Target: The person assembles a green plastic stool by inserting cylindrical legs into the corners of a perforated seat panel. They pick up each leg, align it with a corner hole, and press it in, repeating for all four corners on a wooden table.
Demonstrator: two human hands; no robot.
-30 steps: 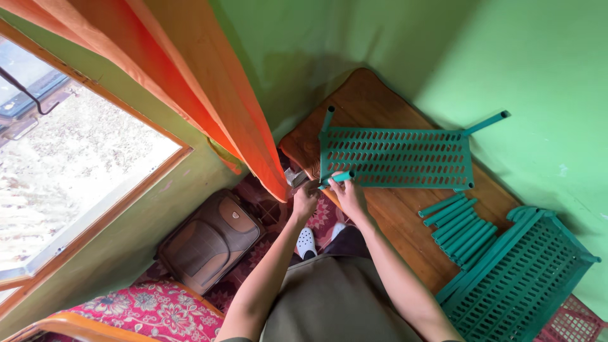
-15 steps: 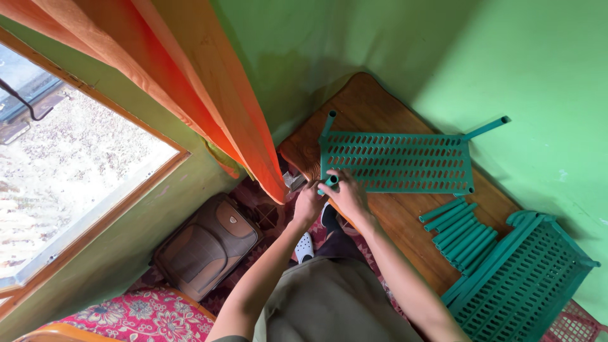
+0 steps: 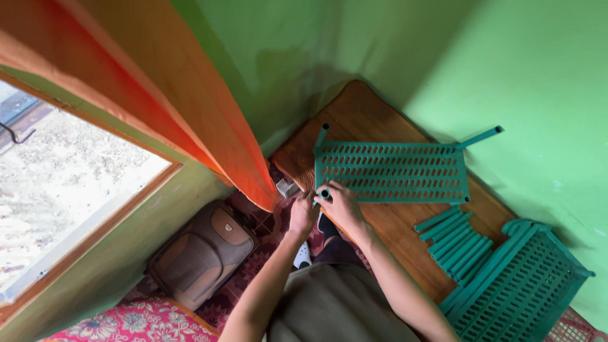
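While I look straight down from above, my right hand (image 3: 342,206) is clenched around a short teal plastic tube (image 3: 324,193), which stands upright at the near left corner of a slotted teal shelf panel (image 3: 392,172). Only the tube's open round end shows above my fingers (image 3: 334,190). My left hand (image 3: 303,212) sits just beside the right one, at the edge of the bench (image 3: 380,218); its fingers curl toward that same corner, but I cannot tell whether they grip anything.

That shelf panel lies flat on the brown wooden bench, which is pushed into the corner of two bright green walls (image 3: 538,76). Two more teal tubes rise from the panel's far corners, one on the left (image 3: 322,134) and one on the right (image 3: 481,137), both leaning slightly outward.

To the right of my forearm, a row of loose teal tubes (image 3: 457,239) lies side by side on the bench. Just beyond them, a stack of further slotted teal panels (image 3: 525,282) rests tilted at the bench's right end.

On my left hangs an orange curtain (image 3: 190,107) beside a wood-framed window (image 3: 69,171). Below it, a brown suitcase (image 3: 201,253) lies on a red patterned carpet (image 3: 133,323).
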